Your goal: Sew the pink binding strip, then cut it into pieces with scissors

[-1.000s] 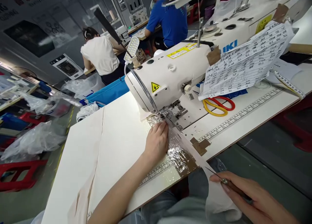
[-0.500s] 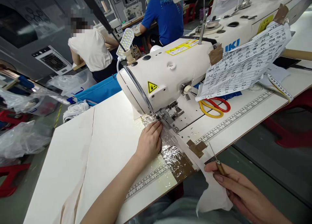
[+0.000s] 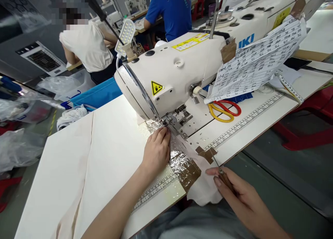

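- My left hand point(image 3: 157, 148) lies palm down, fingers close together, fingertips just beside the stitching foot of the rounded white sewing machine point(image 3: 179, 69); with their undersides hidden, I can't tell whether they pinch anything.
- My right hand point(image 3: 239, 192) is closed around a thin metal awl with a brown wooden handle point(image 3: 226, 180), its point angled up and away from me, near a brown tape patch point(image 3: 205, 155).
- The thin, whitish fabric strip point(image 3: 204, 190) runs from the stitching foot, past my left fingers, to my right fingertips, its loose end draping over the table's front edge.
- Under my left hand, shiny clear film point(image 3: 180, 162) covers part of the white tabletop point(image 3: 111, 152).
- Beyond my right hand lie red-and-yellow-handled scissors point(image 3: 221, 118), partly beneath a handwritten white paper sheet point(image 3: 256, 62).
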Motion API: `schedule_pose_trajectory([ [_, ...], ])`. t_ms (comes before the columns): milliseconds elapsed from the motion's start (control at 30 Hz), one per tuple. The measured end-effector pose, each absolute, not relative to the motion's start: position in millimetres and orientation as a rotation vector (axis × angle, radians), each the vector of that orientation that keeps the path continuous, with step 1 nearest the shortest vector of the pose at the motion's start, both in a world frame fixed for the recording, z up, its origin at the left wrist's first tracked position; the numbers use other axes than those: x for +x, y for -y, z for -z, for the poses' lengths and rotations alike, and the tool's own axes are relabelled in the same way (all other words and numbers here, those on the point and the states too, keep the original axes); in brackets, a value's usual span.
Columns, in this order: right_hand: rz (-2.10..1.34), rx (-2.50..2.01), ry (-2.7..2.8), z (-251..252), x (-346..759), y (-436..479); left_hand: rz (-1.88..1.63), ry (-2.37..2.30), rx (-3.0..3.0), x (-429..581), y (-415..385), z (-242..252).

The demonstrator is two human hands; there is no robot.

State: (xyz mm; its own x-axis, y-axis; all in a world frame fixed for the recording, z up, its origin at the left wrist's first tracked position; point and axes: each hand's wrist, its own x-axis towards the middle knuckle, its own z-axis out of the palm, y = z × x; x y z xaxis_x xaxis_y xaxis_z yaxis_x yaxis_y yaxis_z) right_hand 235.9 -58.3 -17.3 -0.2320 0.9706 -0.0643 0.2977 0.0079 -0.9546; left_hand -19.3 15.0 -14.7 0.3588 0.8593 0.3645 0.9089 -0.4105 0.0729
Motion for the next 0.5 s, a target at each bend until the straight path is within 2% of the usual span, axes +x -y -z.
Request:
schedule_pose_trajectory([
  [267, -1.115, -1.286, 1.751, 6, 225, 42, 0.562, 1.601, -2.439, -19, -26, 5],
  [500, -1.115, -1.254, 1.770, 7, 222, 34, 0.791, 1.501, -2.560, -25, -26, 7],
])
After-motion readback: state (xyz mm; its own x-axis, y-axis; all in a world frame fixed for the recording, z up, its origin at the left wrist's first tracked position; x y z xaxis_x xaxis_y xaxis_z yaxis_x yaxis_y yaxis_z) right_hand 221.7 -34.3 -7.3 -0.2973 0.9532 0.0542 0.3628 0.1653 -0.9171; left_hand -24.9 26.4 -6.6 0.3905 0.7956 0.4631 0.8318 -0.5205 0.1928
